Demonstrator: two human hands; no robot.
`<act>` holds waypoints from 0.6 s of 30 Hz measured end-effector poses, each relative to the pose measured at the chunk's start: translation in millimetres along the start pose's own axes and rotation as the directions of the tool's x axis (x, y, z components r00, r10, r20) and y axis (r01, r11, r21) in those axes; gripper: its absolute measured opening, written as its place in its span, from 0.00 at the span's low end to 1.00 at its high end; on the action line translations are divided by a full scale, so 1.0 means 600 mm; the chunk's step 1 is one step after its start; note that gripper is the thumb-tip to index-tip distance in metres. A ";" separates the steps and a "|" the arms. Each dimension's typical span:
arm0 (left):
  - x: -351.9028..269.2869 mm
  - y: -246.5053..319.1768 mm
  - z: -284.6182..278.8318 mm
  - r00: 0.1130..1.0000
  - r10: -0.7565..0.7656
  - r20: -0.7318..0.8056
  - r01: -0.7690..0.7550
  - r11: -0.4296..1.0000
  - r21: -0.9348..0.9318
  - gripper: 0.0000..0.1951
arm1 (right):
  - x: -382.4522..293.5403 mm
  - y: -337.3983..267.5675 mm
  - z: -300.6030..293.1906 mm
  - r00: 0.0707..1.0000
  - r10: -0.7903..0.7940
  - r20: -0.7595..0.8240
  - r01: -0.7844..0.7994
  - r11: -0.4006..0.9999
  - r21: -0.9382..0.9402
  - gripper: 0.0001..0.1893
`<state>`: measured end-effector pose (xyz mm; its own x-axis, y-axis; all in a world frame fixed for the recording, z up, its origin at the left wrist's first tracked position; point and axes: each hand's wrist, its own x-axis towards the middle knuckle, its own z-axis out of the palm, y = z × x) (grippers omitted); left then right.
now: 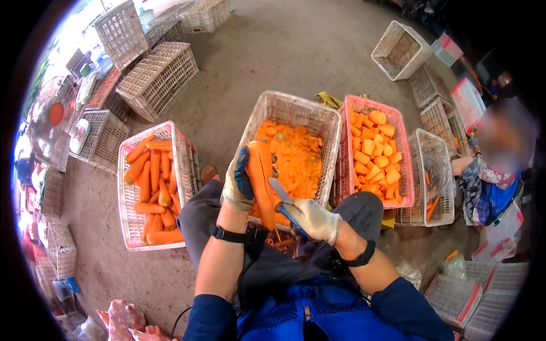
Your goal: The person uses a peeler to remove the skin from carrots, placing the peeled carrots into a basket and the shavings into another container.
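My left hand [239, 179], in a white glove with blue coating, grips a large carrot [261, 183] that has a lengthwise split or groove. My right hand [313, 218], gloved alike, holds a knife [280, 190] with its blade at the carrot's right side. Behind them, a white plastic crate [298, 104] holds orange carrot trimmings [294, 157]. Whole carrots [160, 183] fill a white and pink crate [123, 221] on the left. To the right, short cut carrot pieces [377, 153] fill a pink crate [407, 170].
A plastic-lined crate [445, 187] with a few carrots stands farther right, near a seated person [490, 183]. Empty crates [158, 79] stack at the upper left, others [401, 51] at the upper right. A pink plastic bag [123, 319] lies at the lower left.
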<state>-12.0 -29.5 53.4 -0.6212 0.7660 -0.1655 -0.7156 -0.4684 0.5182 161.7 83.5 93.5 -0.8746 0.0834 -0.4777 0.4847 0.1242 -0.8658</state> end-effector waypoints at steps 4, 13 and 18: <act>0.003 0.003 0.003 0.999 -0.026 0.028 0.026 0.999 0.019 0.28 | -0.015 -0.027 -0.008 0.985 0.153 0.076 -0.162 0.979 0.123 0.22; 0.014 -0.006 -0.002 0.999 -0.019 0.042 0.019 1.000 -0.008 0.30 | 0.000 0.026 0.013 0.961 -0.275 -0.013 0.272 0.955 -0.117 0.18; 0.007 0.007 0.003 1.000 0.004 0.030 -0.006 0.998 0.059 0.32 | -0.018 -0.001 -0.005 0.995 -0.100 -0.006 0.095 0.964 -0.247 0.19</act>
<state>-17.3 -27.4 56.3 -0.6142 0.7769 -0.1386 -0.6921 -0.4460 0.5675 171.0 85.7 99.5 -0.9186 0.0766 -0.3877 0.3871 0.3723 -0.8435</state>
